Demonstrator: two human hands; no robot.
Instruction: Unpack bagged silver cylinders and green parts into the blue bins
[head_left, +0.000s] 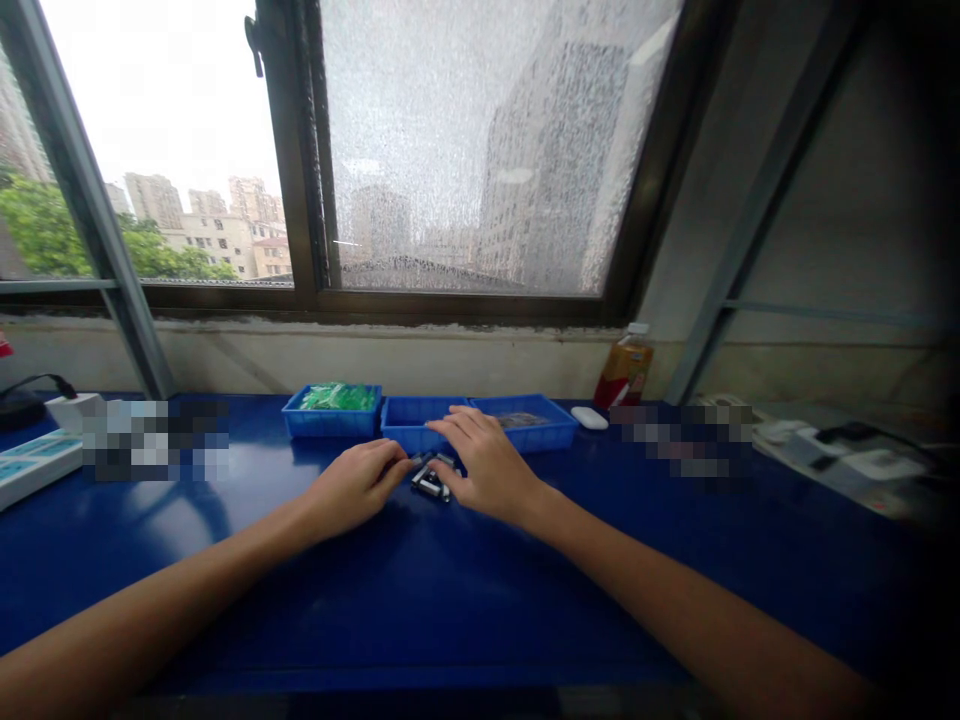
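A small pile of short metallic and black pieces [430,484] lies on the blue table [420,600], too small to name for sure. My left hand [360,487] rests at the left edge of this pile, its fingers curled in and the thumb close to the fingertips. Whatever it pinches, if anything, is hidden. Over the pile's right side is my right hand [491,468], fingers stretched out and thumb apart, with no object visible in it. Its fingertips reach across the front of the middle blue bin [405,437].
Behind the hands stand a blue bin [322,425] of green pieces and a right-hand blue bin [551,437] with small thin items. A white rounded object [589,418] and a bottle [626,370] are farther right. A power strip [41,465] lies left.
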